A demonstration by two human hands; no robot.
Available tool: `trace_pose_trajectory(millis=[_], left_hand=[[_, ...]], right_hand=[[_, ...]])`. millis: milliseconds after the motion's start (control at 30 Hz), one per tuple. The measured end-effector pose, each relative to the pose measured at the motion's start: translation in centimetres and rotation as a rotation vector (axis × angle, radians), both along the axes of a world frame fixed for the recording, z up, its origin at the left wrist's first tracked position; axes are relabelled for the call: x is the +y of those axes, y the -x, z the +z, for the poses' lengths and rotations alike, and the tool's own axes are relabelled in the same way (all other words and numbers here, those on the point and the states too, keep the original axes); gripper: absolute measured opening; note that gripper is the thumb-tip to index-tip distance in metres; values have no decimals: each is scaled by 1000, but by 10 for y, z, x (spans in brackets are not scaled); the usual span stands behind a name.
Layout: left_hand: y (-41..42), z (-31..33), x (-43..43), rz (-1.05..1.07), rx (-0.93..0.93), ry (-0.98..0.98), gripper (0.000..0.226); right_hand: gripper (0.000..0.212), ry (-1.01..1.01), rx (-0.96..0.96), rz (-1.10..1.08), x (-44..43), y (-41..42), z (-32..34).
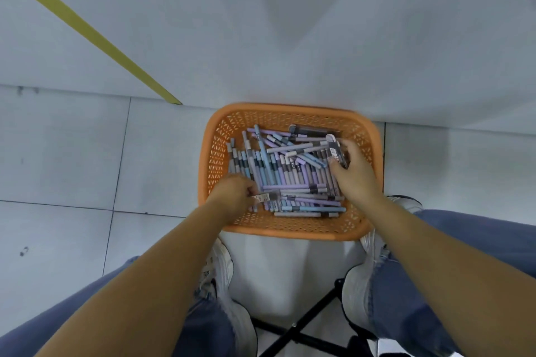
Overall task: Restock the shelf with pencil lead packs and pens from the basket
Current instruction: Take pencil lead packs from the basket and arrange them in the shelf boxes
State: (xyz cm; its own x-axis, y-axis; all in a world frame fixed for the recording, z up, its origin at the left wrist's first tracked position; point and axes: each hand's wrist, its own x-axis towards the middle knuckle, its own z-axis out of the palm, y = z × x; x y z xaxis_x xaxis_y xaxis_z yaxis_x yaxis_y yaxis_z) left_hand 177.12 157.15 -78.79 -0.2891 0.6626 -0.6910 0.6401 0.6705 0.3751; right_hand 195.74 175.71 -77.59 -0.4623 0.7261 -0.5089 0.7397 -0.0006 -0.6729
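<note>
An orange plastic basket (220,136) sits on the floor in front of me, filled with several blue and purple pens (287,171) and a few dark pencil lead packs. My left hand (235,197) is inside the basket's near left corner, fingers closed on a lead pack (268,198) with a white label. My right hand (355,175) is at the basket's right side, gripping another dark lead pack (336,151) that stands tilted. A further lead pack (313,131) lies at the far edge.
A white shelf base or low panel (290,38) rises just behind the basket. A yellow strip (87,29) runs diagonally at the upper left. My knees in jeans, white shoes (223,278) and a black folding stool frame (298,327) are below.
</note>
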Motion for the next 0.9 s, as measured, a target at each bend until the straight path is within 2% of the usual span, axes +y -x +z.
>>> trace_pose_trajectory(millis=[200, 300, 433, 667, 733, 800, 900], left_hand=[[8, 10, 0, 407, -129, -171, 4], [5, 13, 2, 588, -236, -210, 5], [-1, 13, 3, 830, -348, -246, 18], [-1, 4, 0, 1060, -474, -256, 19], [-1, 2, -2, 1084, -479, -258, 18], [-1, 1, -4, 1090, -479, -245, 19], [-2, -2, -6, 1095, -488, -231, 22]], right_hand=[[44, -132, 84, 99, 8, 33, -1], [41, -219, 35, 154, 14, 45, -8], [38, -270, -87, 196, 18, 47, -17], [39, -224, -323, 380, 21, 40, -26], [39, -229, -311, 394, 18, 42, -25], [29, -200, -268, 353, 17, 46, -24], [33, -62, -278, 277, 21, 50, -22]])
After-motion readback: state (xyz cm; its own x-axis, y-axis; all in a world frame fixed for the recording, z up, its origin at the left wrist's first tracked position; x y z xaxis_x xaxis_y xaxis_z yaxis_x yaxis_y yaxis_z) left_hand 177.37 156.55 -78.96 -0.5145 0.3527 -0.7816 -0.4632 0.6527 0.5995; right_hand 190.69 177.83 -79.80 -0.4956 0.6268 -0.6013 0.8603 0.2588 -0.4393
